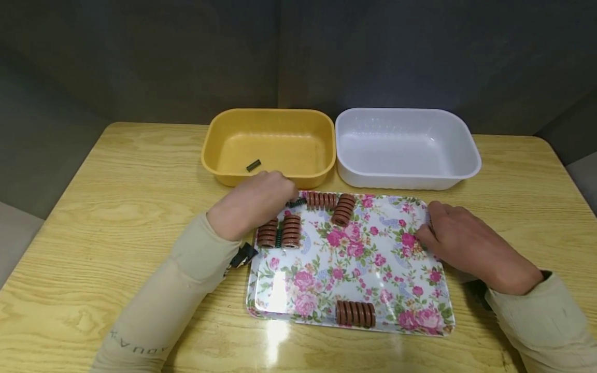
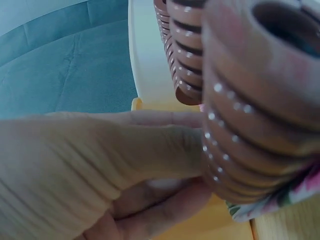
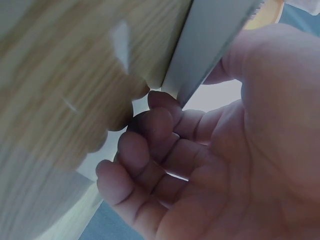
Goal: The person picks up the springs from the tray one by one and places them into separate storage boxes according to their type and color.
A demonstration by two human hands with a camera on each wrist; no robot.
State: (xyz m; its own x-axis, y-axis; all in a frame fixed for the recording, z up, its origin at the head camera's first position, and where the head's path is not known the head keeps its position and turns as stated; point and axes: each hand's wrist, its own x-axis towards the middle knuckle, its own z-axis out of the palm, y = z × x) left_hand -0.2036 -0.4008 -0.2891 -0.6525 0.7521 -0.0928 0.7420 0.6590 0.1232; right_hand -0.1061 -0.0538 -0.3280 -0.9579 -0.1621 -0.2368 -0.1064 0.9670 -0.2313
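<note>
My left hand (image 1: 258, 202) reaches over the far left corner of the floral tray (image 1: 373, 280), fingertips at a small dark green spring (image 1: 297, 202); a large brown spring (image 2: 250, 130) hides the fingertips in the left wrist view, so a pinch cannot be confirmed. My right hand (image 1: 471, 243) grips the tray's right edge, thumb above and fingers curled, as the right wrist view shows. On the tray lie several brown coil springs, among them a horizontal one (image 1: 322, 200) and a tilted one (image 1: 343, 210). Another green spring (image 1: 279, 237) sits between two brown ones.
Behind the tray stand a yellow bin (image 1: 216, 137) with one small green spring (image 1: 254, 165) inside and a white bin (image 1: 466, 150) to its right. A lone brown spring (image 1: 355, 314) lies at the tray's near edge. Wooden tabletop (image 1: 116, 207) surrounds them, with a dark wall behind.
</note>
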